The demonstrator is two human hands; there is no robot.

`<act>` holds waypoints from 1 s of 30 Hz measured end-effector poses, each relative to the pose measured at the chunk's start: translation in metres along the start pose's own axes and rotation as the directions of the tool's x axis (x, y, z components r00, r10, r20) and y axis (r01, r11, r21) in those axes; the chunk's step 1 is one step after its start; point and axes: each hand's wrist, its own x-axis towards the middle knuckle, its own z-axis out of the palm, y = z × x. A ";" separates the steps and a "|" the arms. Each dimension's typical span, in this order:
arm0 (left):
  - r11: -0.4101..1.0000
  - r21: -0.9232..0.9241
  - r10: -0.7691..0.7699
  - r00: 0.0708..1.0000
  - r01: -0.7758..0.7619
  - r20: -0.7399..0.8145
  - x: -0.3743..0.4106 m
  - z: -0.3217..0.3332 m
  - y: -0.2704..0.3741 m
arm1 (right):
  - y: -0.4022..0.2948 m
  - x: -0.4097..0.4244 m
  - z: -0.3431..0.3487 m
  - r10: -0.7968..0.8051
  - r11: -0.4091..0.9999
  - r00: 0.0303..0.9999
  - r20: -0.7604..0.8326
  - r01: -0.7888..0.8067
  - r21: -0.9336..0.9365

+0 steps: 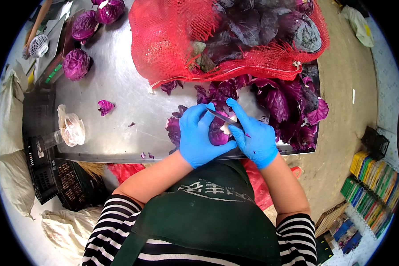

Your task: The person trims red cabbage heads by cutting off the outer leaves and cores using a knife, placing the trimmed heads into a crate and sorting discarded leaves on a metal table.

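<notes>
Both my hands wear blue gloves and meet at the near edge of a metal table (116,76). My left hand (199,138) curls around the left side of a red cabbage head (216,133), whose pale cut stem faces up. In my right hand (256,138) is a knife (224,117); its blade lies across the top of the cabbage and points toward my left fingertips. The handle is mostly hidden in my fingers. Loose purple leaves (174,128) lie beside my left hand, and a larger heap of leaves (282,103) spreads to the right.
A red mesh sack (173,40) full of dark cabbages covers the table's far side. Several trimmed cabbages (76,65) stand at the left beside a scale (53,73). A clear plastic bag (72,129) lies at the left edge. Stacked crates (372,173) stand on the right.
</notes>
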 end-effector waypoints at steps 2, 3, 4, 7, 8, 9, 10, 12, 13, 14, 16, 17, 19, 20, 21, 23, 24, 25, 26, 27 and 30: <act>1.000 0.002 -0.016 0.999 0.016 -0.041 0.000 0.004 0.002 | 0.001 0.001 0.003 0.039 0.999 0.999 0.002 -0.039 -0.015; 1.000 0.006 -0.029 0.999 0.029 -0.031 0.002 0.004 0.003 | -0.001 0.003 0.001 0.071 0.997 0.997 0.043 -0.070 -0.024; 0.999 0.010 -0.043 0.999 0.043 -0.022 0.004 0.004 0.004 | -0.004 0.007 -0.004 0.103 0.994 0.991 0.085 -0.100 -0.035; 0.997 0.054 -0.054 0.998 0.055 -0.016 0.008 0.004 0.007 | -0.005 0.016 -0.011 0.184 0.982 0.966 0.183 -0.174 -0.071; 0.996 0.072 -0.050 0.998 0.052 -0.030 0.006 0.006 0.006 | -0.005 0.018 -0.011 0.198 0.980 0.963 0.184 -0.188 -0.067; 0.995 0.087 -0.046 0.998 0.049 -0.046 0.006 0.007 0.007 | -0.003 0.020 -0.012 0.212 0.977 0.959 0.186 -0.203 -0.065; 0.998 0.069 -0.011 0.999 0.008 0.047 0.003 0.003 0.012 | 0.013 0.028 -0.008 0.245 0.966 0.967 0.066 -0.249 0.062; 0.991 0.073 0.106 0.988 -0.115 0.115 -0.020 0.000 0.017 | 0.043 0.027 -0.007 0.437 0.895 0.882 0.179 -0.446 0.015; 1.000 -0.009 0.013 0.991 -0.012 0.137 -0.023 -0.005 0.025 | 0.044 0.017 -0.001 0.434 0.885 0.880 0.195 -0.457 0.095; 1.000 -0.006 -0.009 0.996 0.009 0.089 -0.016 -0.008 0.021 | 0.047 0.018 0.006 0.420 0.874 0.889 0.184 -0.451 0.182; 0.992 -0.125 -0.025 0.997 0.034 0.073 -0.009 -0.018 0.011 | 0.033 0.021 0.003 0.450 0.818 0.864 0.226 -0.500 0.282; 0.991 -0.125 -0.027 0.993 0.041 0.112 -0.011 -0.025 0.012 | 0.036 0.017 0.011 0.399 0.791 0.896 0.195 -0.443 0.422; 0.972 -0.220 -0.063 0.992 0.086 0.109 -0.022 -0.029 0.006 | 0.033 0.012 0.020 0.380 0.602 0.883 0.274 -0.462 0.651; 0.956 -0.272 -0.091 0.992 0.111 0.086 -0.024 -0.026 0.002 | 0.032 0.010 0.020 0.408 0.441 0.827 0.386 -0.549 0.711; 0.936 -0.324 -0.126 0.990 0.140 0.063 -0.026 -0.022 -0.004 | 0.021 0.012 0.015 0.370 0.515 0.886 0.278 -0.445 0.733; 0.922 -0.365 -0.139 0.990 0.129 0.000 -0.017 -0.015 -0.008 | 0.001 0.016 0.006 0.279 0.643 0.959 0.046 -0.222 0.733; 0.928 -0.346 -0.151 0.989 0.141 -0.003 -0.011 -0.011 -0.009 | -0.003 0.019 -0.007 0.283 0.616 0.951 0.125 -0.280 0.736; 0.933 -0.327 -0.164 0.986 0.151 -0.011 -0.006 -0.009 -0.007 | -0.007 0.023 -0.020 0.282 0.592 0.938 0.203 -0.337 0.732; 0.973 -0.193 -0.120 0.992 0.123 0.028 -0.005 -0.013 -0.004 | -0.011 0.025 -0.032 0.281 0.565 0.916 0.286 -0.399 0.722; 0.979 -0.155 -0.124 0.990 0.133 0.065 -0.004 -0.015 0.002 | -0.008 0.022 -0.033 0.268 0.548 0.905 0.329 -0.425 0.721; 0.987 -0.100 -0.114 0.990 0.122 0.085 0.000 -0.010 0.006 | 0.004 0.019 -0.034 0.238 0.491 0.888 0.394 -0.460 0.740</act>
